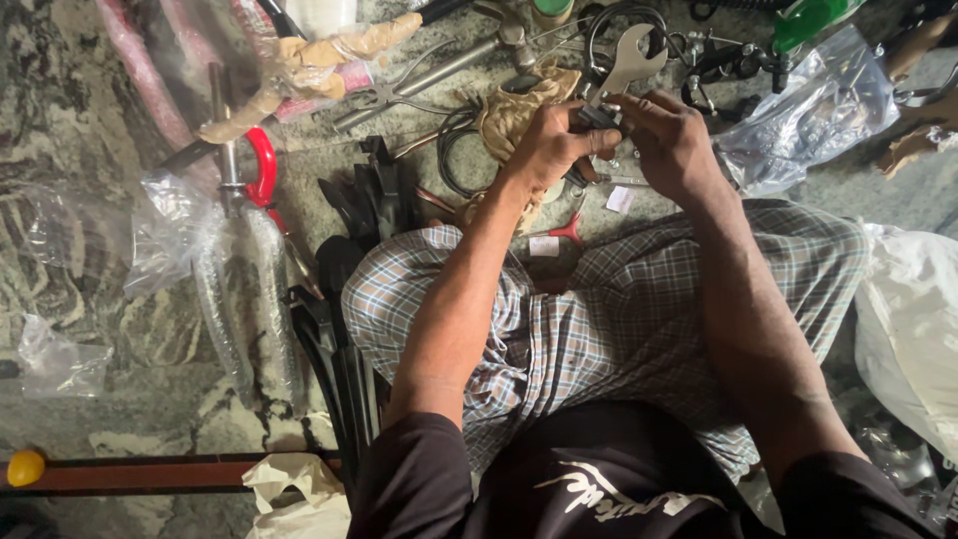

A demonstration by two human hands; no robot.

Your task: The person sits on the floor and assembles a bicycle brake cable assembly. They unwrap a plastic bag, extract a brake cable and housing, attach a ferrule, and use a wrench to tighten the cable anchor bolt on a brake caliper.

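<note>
My left hand (544, 150) and my right hand (671, 140) meet over the floor in front of my crossed legs, both closed on a small dark metal part (597, 117). A silver open-ended wrench (631, 60) rises just above the part; which hand holds it is unclear. A brown rag (519, 110) lies under my left hand. Small red-handled pliers (567, 230) rest on the floor below my hands, beside white paper scraps (620, 200).
A wrapped bicycle fork with a red piece (261, 165) lies at left beside black plastic parts (374, 195). Clear plastic bags (813, 110) sit at right, a white sack (913, 319) at far right. Metal pliers (399, 90) and cables (454, 150) lie ahead.
</note>
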